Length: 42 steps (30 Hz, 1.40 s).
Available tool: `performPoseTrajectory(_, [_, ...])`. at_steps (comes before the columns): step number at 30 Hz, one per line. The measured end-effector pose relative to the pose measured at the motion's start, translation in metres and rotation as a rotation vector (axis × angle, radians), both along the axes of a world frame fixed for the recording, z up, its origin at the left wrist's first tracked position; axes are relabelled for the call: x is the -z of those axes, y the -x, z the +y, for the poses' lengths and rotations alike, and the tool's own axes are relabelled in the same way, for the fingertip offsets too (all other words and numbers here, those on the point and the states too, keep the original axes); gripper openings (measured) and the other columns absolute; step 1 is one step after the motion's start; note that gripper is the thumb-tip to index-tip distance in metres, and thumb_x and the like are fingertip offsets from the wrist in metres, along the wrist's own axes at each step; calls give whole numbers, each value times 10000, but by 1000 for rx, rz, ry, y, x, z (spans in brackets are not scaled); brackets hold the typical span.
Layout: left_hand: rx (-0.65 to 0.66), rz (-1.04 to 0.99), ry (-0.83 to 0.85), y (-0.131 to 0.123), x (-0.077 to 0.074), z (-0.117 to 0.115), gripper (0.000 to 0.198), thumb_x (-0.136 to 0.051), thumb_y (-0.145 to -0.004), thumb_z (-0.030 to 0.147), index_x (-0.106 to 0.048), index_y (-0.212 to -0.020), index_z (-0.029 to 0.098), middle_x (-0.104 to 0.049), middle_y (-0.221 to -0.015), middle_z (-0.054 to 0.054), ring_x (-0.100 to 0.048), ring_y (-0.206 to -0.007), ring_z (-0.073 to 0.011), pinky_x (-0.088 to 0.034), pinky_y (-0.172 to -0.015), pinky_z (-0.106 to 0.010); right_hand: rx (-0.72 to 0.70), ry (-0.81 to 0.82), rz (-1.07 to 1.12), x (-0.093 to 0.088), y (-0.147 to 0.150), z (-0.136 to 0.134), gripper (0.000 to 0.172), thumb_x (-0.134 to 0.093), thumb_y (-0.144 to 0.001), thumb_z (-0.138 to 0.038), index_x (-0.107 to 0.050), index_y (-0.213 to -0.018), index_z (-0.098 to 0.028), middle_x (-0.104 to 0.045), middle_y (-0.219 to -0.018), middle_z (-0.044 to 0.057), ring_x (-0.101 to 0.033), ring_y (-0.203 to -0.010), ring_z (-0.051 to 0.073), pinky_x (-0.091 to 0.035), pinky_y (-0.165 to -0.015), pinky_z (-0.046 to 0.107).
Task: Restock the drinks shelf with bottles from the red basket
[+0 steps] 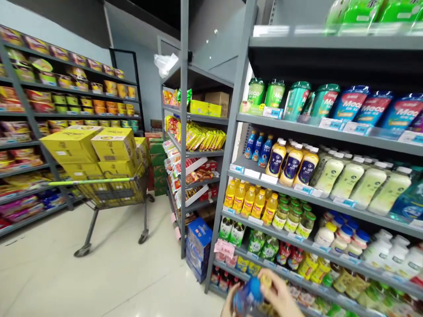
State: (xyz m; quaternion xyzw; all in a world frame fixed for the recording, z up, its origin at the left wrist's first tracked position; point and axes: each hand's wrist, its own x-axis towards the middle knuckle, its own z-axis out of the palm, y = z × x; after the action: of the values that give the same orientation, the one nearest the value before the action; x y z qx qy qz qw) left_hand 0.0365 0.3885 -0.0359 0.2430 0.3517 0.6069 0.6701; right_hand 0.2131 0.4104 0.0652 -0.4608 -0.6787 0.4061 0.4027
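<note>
At the bottom edge my right hand (280, 294) is curled around a small blue-topped bottle (248, 297), smeared by motion. It is held low in front of the bottom shelves of the grey rack (231, 132). Only a sliver of my left hand (227, 307) shows beside the bottle, its fingers hidden. The nearest shelf items are small red and yellow bottles (231, 275) on the lowest shelf.
The rack on the right holds drink bottles, yellow juice bottles (251, 201) and pale bottles (350, 178). A trolley (112, 193) piled with yellow cartons (114, 143) stands in the aisle to the left. Blue boxes (198, 246) sit on the floor by a second rack.
</note>
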Motion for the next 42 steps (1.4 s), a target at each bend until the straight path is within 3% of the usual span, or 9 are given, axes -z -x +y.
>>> performPoseTrajectory(1, [-68,85,-41,-2,5,0,633,-992,-358,281,-797,-956,347,-754,-1124,-41,-636,-1258,-468,-435,-1190,-631,46,6,49,-12,-1,-1,471,-718,-756,-728,-791,-997,-331,-715,-918,52,-681,-813,295,-567,-708,430])
performPoseTrajectory(3, [-101,169,-228,-7,2,4,703,-965,-520,351,-749,-1189,360,-739,-1262,-67,-635,-1296,-445,-453,-1192,-554,133,-26,114,-46,-6,9,509,-760,-775,-723,-773,-978,-256,-682,-918,65,-608,-767,228,-489,-658,332])
performPoseTrajectory(8, [113,107,-368,-12,-57,3,818,-950,-726,339,-526,-1416,223,-646,-1401,-179,-698,-1203,-330,-594,-1028,-431,353,-5,307,-135,-19,46,764,-814,-645,-850,-715,-932,-150,-398,-630,-22,-272,-543,91,-178,-508,244])
performPoseTrajectory(14, [135,105,-401,-7,-101,-11,827,-923,-793,346,-461,-1463,202,-604,-1431,-189,-720,-1035,-239,-635,-833,-315,335,-54,383,-188,-12,48,727,-874,-606,-797,-713,-877,-142,-323,-587,-54,-224,-541,76,-164,-506,245])
performPoseTrajectory(24, [194,4,-401,2,-98,-23,853,-883,-856,504,-404,-1529,292,-695,-1164,-103,-732,-875,-215,-638,-678,-304,295,-59,255,-199,-3,42,624,-911,-608,-675,-722,-899,-155,-491,-632,-11,-347,-534,95,-259,-485,248])
performPoseTrajectory(27, [444,-200,-402,1,-98,-29,708,-666,-895,798,-687,-1216,167,-724,-849,-88,-709,-648,-179,-583,-579,-250,281,-81,200,-200,-2,43,557,-927,-611,-618,-693,-830,-162,-518,-680,3,-410,-585,114,-301,-510,243])
performPoseTrajectory(31, [785,-496,-244,-4,-88,-39,967,-371,-861,982,-737,-841,87,-655,-601,-93,-658,-473,-188,-512,-440,-223,260,-207,60,-204,5,42,526,-859,-711,-628,-637,-681,-152,-524,-659,18,-430,-614,122,-318,-558,256])
performPoseTrajectory(37, [839,-746,-207,-9,-75,-46,896,-322,-978,874,-760,-1111,103,-731,-705,-101,-684,-498,-196,-492,-395,-213,270,-255,-27,-205,18,45,559,-813,-734,-671,-607,-636,-161,-509,-621,15,-403,-596,124,-302,-557,267])
performPoseTrajectory(42, [615,-525,-236,4,-92,-38,854,-557,-876,897,-736,-1186,121,-765,-1063,-170,-762,-885,-243,-596,-595,-242,263,-267,-40,-204,19,52,542,-799,-746,-671,-627,-670,-162,-522,-648,17,-418,-617,132,-318,-567,267])
